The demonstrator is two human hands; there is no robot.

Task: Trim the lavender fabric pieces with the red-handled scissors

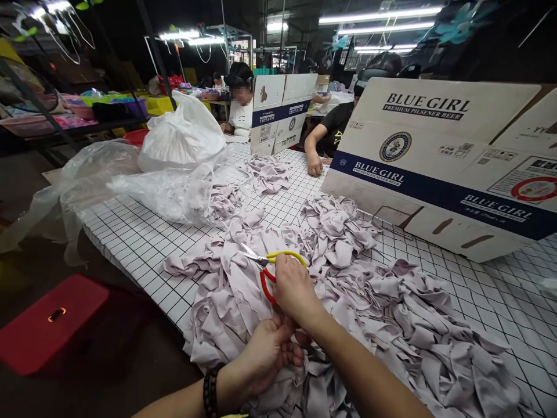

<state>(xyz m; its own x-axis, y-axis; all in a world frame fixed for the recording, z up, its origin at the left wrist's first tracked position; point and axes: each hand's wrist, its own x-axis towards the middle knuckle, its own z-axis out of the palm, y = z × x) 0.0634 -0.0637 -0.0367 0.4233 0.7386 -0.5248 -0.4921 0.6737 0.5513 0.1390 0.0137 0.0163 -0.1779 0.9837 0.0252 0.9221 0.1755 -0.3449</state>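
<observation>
My right hand [296, 287] is closed around a pair of scissors [262, 260] with one yellow and one red handle. The blades are slightly parted and point left over the heaped fabric. Just below, my left hand [272, 351] has its fingers curled and its thumb pressed in, close against the right hand. What lies between those fingers is hidden. Pale mauve fabric pieces [230, 290] lie crumpled under and around both hands, with more fabric [435, 337] heaped to the right.
A grid-patterned table [143, 244] carries white plastic bags [178, 139] at the left and large cardboard sheets [435, 145] standing at the right and back. Across the table, a co-worker's arm [314, 151] rests on the surface. A red box [52, 325] sits below the left edge.
</observation>
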